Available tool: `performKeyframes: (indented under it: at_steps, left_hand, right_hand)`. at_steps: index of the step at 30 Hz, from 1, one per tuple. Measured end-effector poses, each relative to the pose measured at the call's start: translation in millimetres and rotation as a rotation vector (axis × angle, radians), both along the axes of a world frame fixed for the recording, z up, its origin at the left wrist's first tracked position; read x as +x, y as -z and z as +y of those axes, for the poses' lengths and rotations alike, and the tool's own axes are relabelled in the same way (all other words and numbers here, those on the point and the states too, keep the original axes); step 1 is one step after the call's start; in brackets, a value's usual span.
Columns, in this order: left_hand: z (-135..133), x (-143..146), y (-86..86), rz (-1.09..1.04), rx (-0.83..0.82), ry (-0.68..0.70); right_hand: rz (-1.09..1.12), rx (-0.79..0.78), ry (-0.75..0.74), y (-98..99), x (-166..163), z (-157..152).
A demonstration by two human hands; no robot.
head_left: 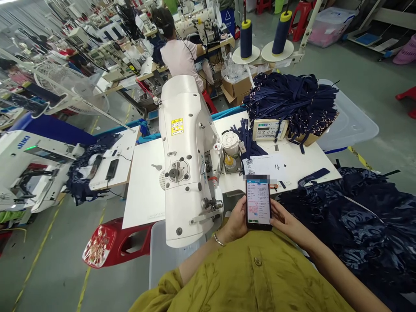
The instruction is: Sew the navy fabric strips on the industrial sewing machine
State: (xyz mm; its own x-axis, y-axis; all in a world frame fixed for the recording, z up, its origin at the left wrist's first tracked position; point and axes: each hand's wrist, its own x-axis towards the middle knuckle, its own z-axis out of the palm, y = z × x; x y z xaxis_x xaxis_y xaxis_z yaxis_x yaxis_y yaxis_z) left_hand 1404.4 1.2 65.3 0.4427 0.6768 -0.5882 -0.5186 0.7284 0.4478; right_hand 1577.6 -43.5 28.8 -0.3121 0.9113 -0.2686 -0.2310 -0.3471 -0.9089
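Observation:
A smartphone (258, 203) with a lit screen of text stands between my two hands, close to my body. Its left edge rests in my left hand (238, 220), whose fingers curl behind it. My right hand (283, 220) grips the right edge, thumb near the lower corner of the screen. Just beyond the phone lies a white paper sheet (264, 167) with a QR code and a handwritten 14. To the left of my hands stands a large white sewing machine (185, 173).
A large bundle of navy straps (292, 93) sits behind the control panel (269, 129). Dark fabric (354, 225) is heaped at the right. Two thread cones (281, 34) stand at the back. A red stool (120, 242) is at lower left. Another person (180, 54) sits ahead.

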Motion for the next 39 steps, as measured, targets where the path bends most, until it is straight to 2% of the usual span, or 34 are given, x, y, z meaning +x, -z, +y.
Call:
performKeyframes:
  at_steps: [15,33,36,39]
  left_hand:
    - [2,0,-0.7,-0.013,-0.006,-0.012]
    - [-2,-2,4.2,-0.032,0.018,0.012]
    - [-2,-2,2.8,-0.038,0.005,-0.005]
    - [-1,-2,0.4,-0.055,-0.007,-0.035]
  right_hand:
    - [-0.008,-0.035,-0.014,-5.2,-2,2]
    - [-0.059,0.042,0.036,0.0,-8,5]
    - [-0.281,0.184,0.178,0.6,-4,2]
    - [-0.643,0.552,0.351,-2.7,4,-5]
